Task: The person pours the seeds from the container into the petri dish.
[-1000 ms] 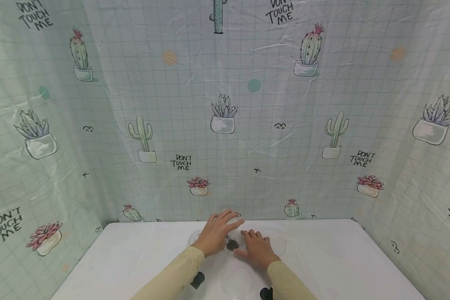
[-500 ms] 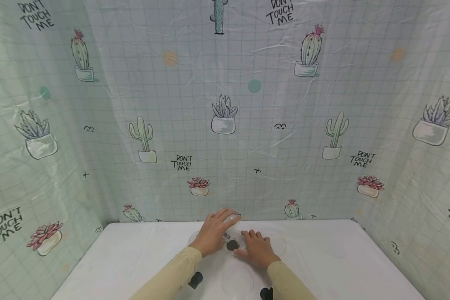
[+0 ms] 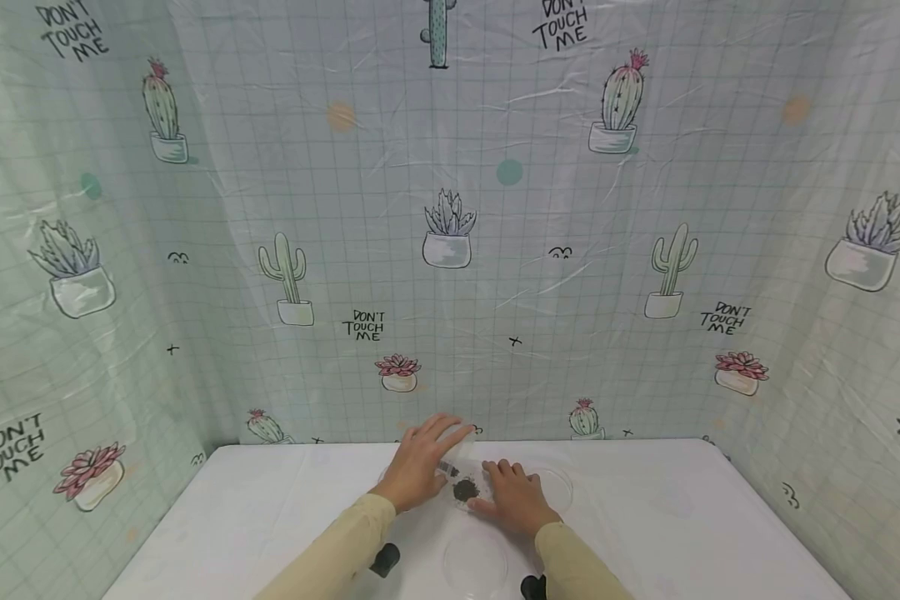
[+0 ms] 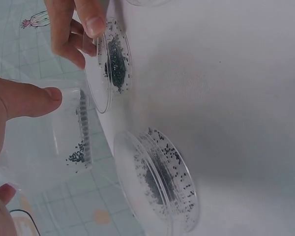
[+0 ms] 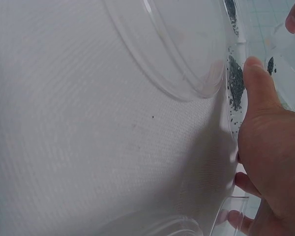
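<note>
In the head view my left hand (image 3: 416, 467) holds a clear plastic bag (image 4: 39, 142) raised at the table's far edge. Small dark grains (image 4: 77, 152) lie along one end of the bag. The left wrist view has the thumb laid along one side of it. My right hand (image 3: 513, 497) grips the rim of a clear petri dish (image 4: 102, 101), thumb on the near side and fingers on the far side. A pile of dark grains (image 3: 465, 489) sits in that dish, with loose ones scattered around.
Another petri dish (image 4: 194, 194) with dark grains stands on the left, mostly behind my left hand in the head view. Clear dishes also stand on the white table (image 3: 645, 517): a right dish (image 3: 562, 492) and a front dish (image 3: 475, 562). A cactus-print curtain (image 3: 450, 333) encloses the back and sides.
My left hand has shifted slightly left, carrying the bag, and more of the bag's dark grains now show beside the dish. My right hand has stayed in place.
</note>
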A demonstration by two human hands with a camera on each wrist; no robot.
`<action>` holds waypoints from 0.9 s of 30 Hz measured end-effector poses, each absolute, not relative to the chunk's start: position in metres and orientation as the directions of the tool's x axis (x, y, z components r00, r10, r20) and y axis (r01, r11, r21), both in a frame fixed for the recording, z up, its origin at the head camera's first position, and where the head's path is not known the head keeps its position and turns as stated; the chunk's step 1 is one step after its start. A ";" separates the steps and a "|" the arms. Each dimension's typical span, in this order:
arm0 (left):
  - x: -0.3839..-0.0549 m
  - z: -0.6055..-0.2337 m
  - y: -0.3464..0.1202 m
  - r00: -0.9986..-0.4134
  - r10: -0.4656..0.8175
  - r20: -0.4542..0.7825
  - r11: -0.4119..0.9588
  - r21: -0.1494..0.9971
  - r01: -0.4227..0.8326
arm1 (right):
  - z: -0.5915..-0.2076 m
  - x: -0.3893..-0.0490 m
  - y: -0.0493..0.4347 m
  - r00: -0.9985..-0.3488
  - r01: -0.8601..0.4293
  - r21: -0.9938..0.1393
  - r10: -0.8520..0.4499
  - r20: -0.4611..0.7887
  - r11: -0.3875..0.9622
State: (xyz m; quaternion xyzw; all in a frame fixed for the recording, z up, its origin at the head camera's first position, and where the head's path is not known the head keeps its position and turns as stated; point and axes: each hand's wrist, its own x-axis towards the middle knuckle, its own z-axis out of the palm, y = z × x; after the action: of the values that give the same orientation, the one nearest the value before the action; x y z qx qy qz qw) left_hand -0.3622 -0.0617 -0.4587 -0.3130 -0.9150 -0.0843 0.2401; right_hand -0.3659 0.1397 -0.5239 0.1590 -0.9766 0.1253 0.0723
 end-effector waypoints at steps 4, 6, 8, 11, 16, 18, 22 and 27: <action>-0.362 -0.458 -0.064 -0.694 0.519 0.499 0.793 0.020 0.608 | -0.524 -0.366 0.140 -0.942 -0.317 -0.216 -0.281 0.184 0.923; -0.362 -0.458 -0.066 -0.694 0.513 0.505 0.795 0.027 0.607 | -0.524 -0.367 0.140 -0.943 -0.313 -0.211 -0.277 0.186 0.926; -0.362 -0.458 -0.067 -0.693 0.509 0.510 0.795 0.031 0.606 | -0.525 -0.368 0.140 -0.944 -0.308 -0.202 -0.272 0.187 0.930; -0.362 -0.459 -0.068 -0.689 0.509 0.516 0.790 0.037 0.612 | -0.526 -0.368 0.140 -0.946 -0.302 -0.195 -0.268 0.185 0.933; -0.362 -0.460 -0.071 -0.687 0.497 0.531 0.781 0.072 0.620 | -0.528 -0.369 0.140 -0.943 -0.308 -0.197 -0.271 0.193 0.931; -0.361 -0.460 -0.073 -0.685 0.487 0.541 0.773 0.098 0.627 | -0.528 -0.369 0.141 -0.941 -0.312 -0.194 -0.275 0.196 0.930; -0.359 -0.462 -0.076 -0.682 0.468 0.562 0.755 0.146 0.639 | -0.529 -0.369 0.141 -0.941 -0.313 -0.198 -0.276 0.194 0.929; -0.358 -0.465 -0.082 -0.699 0.434 0.568 0.771 0.168 0.615 | -0.530 -0.369 0.140 -0.942 -0.313 -0.210 -0.275 0.191 0.926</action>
State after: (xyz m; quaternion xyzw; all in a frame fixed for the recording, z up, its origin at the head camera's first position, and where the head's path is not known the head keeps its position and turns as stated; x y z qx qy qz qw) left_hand -0.3584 -0.0816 -0.4646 -0.2897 -0.9050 -0.1753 0.2575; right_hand -0.3693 0.1405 -0.5298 0.1502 -0.9782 0.1194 0.0793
